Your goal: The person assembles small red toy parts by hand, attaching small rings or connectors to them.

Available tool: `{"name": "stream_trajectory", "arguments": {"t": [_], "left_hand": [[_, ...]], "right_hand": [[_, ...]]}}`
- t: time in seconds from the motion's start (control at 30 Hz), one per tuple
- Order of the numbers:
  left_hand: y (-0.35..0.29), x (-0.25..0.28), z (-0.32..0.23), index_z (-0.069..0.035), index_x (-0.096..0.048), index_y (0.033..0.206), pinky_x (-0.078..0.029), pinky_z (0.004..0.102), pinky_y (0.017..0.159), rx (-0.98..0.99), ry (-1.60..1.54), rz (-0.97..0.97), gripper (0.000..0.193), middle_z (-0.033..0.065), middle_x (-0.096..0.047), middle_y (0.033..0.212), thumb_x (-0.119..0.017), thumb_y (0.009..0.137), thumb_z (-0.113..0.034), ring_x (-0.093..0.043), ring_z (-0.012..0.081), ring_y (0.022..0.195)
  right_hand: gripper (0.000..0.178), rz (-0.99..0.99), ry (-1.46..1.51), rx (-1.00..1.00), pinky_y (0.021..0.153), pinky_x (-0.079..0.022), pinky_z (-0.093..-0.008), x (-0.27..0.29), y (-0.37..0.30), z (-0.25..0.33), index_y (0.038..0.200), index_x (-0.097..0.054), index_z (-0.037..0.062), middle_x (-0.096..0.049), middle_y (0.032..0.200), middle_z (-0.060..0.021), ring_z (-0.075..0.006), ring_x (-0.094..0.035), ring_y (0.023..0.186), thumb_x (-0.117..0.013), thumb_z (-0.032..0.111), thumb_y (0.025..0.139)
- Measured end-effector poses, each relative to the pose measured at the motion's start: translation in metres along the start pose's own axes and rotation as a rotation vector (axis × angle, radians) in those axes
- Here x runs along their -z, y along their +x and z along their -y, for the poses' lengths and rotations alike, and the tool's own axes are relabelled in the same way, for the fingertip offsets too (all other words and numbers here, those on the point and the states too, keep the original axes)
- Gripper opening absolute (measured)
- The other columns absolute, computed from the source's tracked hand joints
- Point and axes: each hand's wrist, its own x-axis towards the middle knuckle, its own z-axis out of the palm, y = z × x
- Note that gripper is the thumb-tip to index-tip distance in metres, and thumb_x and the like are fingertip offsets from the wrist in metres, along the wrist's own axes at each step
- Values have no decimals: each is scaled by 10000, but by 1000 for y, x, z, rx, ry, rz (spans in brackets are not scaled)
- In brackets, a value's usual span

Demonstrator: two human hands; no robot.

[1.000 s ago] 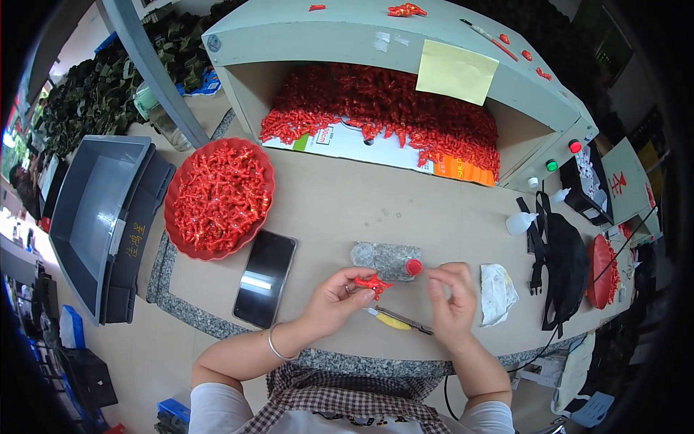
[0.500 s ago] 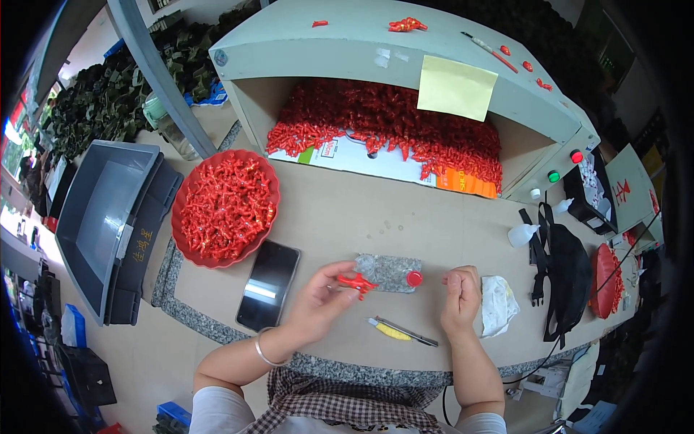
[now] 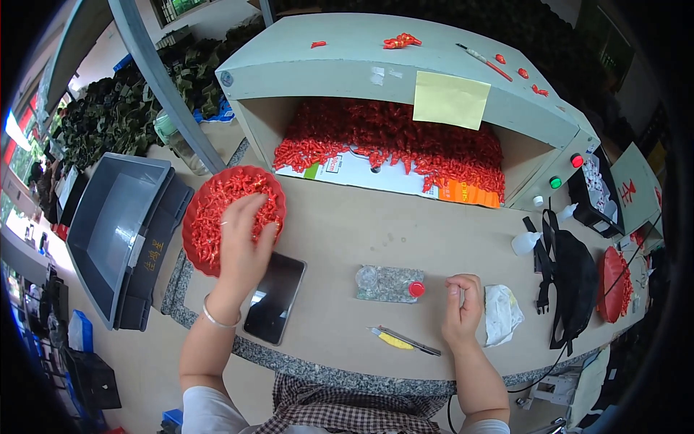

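My left hand [image 3: 244,242] reaches over the red scalloped bowl [image 3: 189,239] with its fingers apart. Beneath it, small glossy red figures [image 3: 235,189] fill the bowl, and I see none held in the fingers. Close to that wrist lies a black phone [image 3: 278,304]. My right hand [image 3: 461,307] rests on the table with curled fingers; anything inside them is hidden. It sits between a clear bottle with a red cap [image 3: 390,283], lying on its side, and a crumpled white cloth [image 3: 502,315]. A yellow-and-grey cutter or pen-like tool [image 3: 405,341] lies nearer the table's front edge.
A pale green cabinet [image 3: 318,72] stands at the back, its opening heaped with red figures [image 3: 390,130]. Grey crates [image 3: 123,239] are at the left. On the right are a small white bottle [image 3: 525,243], a black bag [image 3: 571,282] and another red bowl [image 3: 613,286].
My left hand has moved left and away from me, from the table's middle to the bowl. The red figure it held no longer shows in its fingers. My right hand stays in place.
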Motion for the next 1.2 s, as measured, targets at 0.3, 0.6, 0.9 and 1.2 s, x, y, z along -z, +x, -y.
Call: {"name": "stream_trajectory", "arguments": {"t": [0.3,0.6,0.9,1.2], "left_hand": [[87,-145,5,-55,-560,1057,-436,411,840,-101,15,259,304,134,-546,1043,-598,758,-85,-516,325,993],[126,-218,15,-48,-570,1015,-468,416,811,82,130,301,243,135,-557,1008,-562,778,-97,-518,308,999],[116,-184,0,-35,-575,944,-508,358,664,171,170,154,199,131,-591,853,-588,820,-189,-591,270,838],[-10,-67,-105,-61,-591,1032,-459,308,745,-160,-969,586,200,103,-541,896,-582,847,-138,-562,245,815]], "right_hand": [[77,50,40,18,680,-410,-299,6,0,-3,833,-530,3,-530,826,-99,-213,-496,763,-458,21,855],[168,-10,3,-11,729,-423,-281,2,3,0,984,-510,-3,-523,950,-120,-174,-511,765,-504,-9,816],[175,-36,31,-32,747,-413,-278,4,3,1,1010,-507,-8,-508,928,-97,-159,-496,799,-492,4,836],[171,52,336,-45,699,-426,-255,3,-17,23,1014,-494,-11,-475,891,-85,-145,-487,784,-516,22,847]]}}
